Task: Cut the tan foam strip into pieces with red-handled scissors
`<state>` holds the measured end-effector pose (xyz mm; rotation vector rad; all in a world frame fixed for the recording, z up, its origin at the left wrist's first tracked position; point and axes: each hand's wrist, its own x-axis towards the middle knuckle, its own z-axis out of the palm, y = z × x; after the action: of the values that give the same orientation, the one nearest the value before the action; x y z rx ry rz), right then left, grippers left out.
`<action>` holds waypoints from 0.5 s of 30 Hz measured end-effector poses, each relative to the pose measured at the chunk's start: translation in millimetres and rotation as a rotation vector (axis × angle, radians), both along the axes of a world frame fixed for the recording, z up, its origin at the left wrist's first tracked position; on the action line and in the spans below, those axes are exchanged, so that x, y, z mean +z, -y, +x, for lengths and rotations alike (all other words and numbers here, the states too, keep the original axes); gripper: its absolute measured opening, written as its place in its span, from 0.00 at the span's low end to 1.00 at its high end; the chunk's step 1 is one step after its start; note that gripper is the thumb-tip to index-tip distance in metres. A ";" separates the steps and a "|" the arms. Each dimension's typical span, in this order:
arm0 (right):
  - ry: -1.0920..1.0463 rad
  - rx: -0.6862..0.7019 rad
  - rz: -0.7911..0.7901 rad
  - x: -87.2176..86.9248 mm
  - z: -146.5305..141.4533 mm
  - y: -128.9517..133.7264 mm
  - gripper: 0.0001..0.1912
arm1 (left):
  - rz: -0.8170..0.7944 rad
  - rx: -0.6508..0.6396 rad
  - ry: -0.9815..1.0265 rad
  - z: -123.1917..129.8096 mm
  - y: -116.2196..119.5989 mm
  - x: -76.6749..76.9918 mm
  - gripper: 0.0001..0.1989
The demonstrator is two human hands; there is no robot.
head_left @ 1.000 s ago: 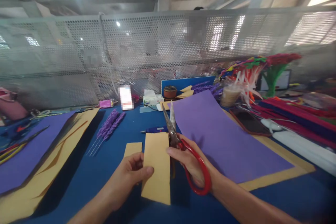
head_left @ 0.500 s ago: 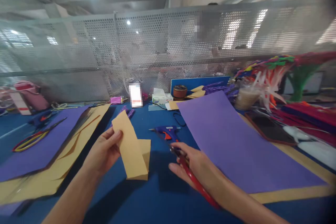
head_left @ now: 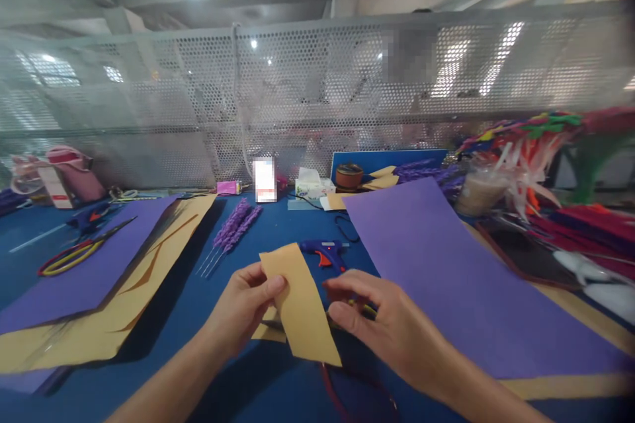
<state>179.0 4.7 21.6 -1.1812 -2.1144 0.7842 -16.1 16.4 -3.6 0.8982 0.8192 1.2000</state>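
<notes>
A strip of tan paper (head_left: 302, 307) is pinched between the thumb and fingers of my left hand (head_left: 251, 304). My right hand (head_left: 381, 320) is just right of the strip, fingers curved and apart, holding nothing. Scissors with red and yellow handles (head_left: 332, 383) lie on the blue table under the strip and partly behind my right hand. A smaller tan piece (head_left: 268, 332) rests beneath the strip on the left. Behind my hands sits a blue glue gun (head_left: 322, 250) with a red trigger.
Purple and tan sheets (head_left: 99, 264) with another pair of scissors (head_left: 82, 254) lie left. A large purple sheet (head_left: 461, 277) covers the right. Purple flower stems (head_left: 235, 228), a tissue box (head_left: 313, 186) and a drink cup (head_left: 476, 192) stand or lie farther back.
My left hand has moved the tan strip rightward. My right hand has let go of the scissors, which now lie on the table. The purple stems have come into fuller view.
</notes>
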 end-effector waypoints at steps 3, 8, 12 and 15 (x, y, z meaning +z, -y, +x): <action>-0.215 0.052 -0.146 1.9 -5.8 -0.1 0.08 | 0.002 -0.048 -0.079 11.4 5.6 -5.0 0.05; -0.234 -0.081 -0.140 -17.1 -9.6 1.5 0.17 | 0.023 -0.126 -0.141 17.9 11.3 -5.4 0.07; -0.246 -0.083 -0.140 -20.8 -7.0 0.9 0.17 | 0.062 0.015 -0.193 13.3 11.2 -2.2 0.03; -0.267 -0.080 -0.156 -19.3 -6.4 -0.2 0.16 | 0.058 0.076 -0.266 10.0 10.8 -1.4 0.07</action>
<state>172.6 4.8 2.3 -1.1610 -1.8054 1.0238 -6.1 5.6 -4.9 1.0975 1.0438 1.1901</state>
